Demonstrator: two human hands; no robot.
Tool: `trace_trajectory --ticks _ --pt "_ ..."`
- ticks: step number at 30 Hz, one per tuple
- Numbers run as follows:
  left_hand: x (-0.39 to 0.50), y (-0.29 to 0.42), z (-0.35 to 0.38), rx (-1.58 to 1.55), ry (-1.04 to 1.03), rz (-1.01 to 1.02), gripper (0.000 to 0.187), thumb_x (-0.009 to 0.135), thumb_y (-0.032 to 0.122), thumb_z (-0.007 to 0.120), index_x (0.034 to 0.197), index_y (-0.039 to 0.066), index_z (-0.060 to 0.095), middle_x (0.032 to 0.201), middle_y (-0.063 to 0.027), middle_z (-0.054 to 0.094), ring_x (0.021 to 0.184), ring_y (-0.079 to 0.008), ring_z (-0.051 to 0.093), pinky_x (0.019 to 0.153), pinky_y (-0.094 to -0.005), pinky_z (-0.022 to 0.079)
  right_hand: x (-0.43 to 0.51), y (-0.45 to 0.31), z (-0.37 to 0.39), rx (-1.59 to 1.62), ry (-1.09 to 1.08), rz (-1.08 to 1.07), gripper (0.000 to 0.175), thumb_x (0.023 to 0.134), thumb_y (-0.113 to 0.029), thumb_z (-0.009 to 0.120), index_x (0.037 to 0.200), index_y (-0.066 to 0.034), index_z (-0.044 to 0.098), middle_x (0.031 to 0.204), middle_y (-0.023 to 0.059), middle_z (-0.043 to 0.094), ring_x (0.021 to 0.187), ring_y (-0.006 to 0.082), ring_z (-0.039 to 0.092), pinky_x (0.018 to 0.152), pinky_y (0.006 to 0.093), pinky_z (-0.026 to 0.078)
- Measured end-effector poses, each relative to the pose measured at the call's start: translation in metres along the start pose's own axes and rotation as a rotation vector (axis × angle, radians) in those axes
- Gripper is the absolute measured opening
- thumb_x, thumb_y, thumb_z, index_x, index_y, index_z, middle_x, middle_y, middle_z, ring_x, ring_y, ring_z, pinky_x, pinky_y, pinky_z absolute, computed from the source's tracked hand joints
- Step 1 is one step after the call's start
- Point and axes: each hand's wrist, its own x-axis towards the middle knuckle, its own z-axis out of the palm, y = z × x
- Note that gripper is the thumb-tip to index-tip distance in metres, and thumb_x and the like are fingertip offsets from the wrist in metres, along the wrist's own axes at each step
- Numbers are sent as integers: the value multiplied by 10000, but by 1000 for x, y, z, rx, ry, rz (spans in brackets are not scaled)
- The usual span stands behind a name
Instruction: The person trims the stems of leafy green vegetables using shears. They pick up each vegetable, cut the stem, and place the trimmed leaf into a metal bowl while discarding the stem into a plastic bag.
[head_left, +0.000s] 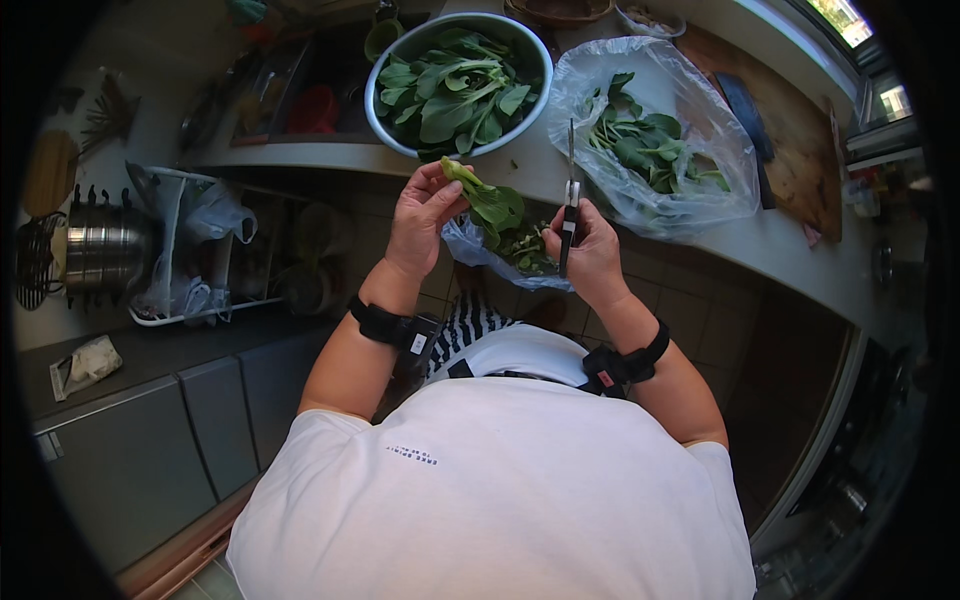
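Note:
My left hand (424, 217) pinches the pale stem end of a leafy green vegetable (495, 208), its leaves pointing down to the right. In my right hand (592, 251) is a pair of scissors (571, 202) with dark handles, blades pointing away from me. Below and between my hands, a bluish plastic bag (480, 253) holds leafy scraps (529, 247). A metal basin (545, 90) heaped with leafy greens (465, 94) stands on the counter beyond my left hand. Right of it lies an open clear plastic bag (724, 135) with more greens (645, 142).
A wooden cutting board (802, 157) and a dark-bladed cleaver (746, 116) lie at the right of the counter (795, 262). The sink with a red container (313, 109) is left of the basin. A white wire rack (176, 225) stands farther left.

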Motion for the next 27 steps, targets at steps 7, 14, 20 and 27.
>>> trace_trajectory --ticks 7,14,20,27 --pt "1 7 -4 -64 -2 -11 263 995 98 615 1257 79 608 1136 -75 695 1082 -184 672 899 -314 574 -2 22 0 -308 -46 46 264 856 -174 761 961 -29 568 795 55 613 702 182 576 675 324 477" --pt "-8 5 7 190 -182 -160 301 1061 218 524 1324 76 557 969 -58 648 668 -57 503 565 -187 416 -13 -3 -15 -416 -362 215 616 840 -592 701 980 -8 567 884 182 610 852 345 600 775 419 469" --pt "-15 -16 7 228 -128 -265 182 1053 261 547 1126 96 521 914 -49 650 608 -37 461 522 -173 349 -31 -13 -31 -371 -689 368 754 837 -748 618 955 -8 535 875 116 521 849 243 512 792 372 442" --pt "-29 -41 13 252 -139 -364 133 1061 256 528 1058 124 511 865 -20 617 584 -32 397 518 -186 297 -44 -13 -34 -333 -710 441 741 859 -750 585 945 -13 571 843 106 568 829 238 549 774 366 459"
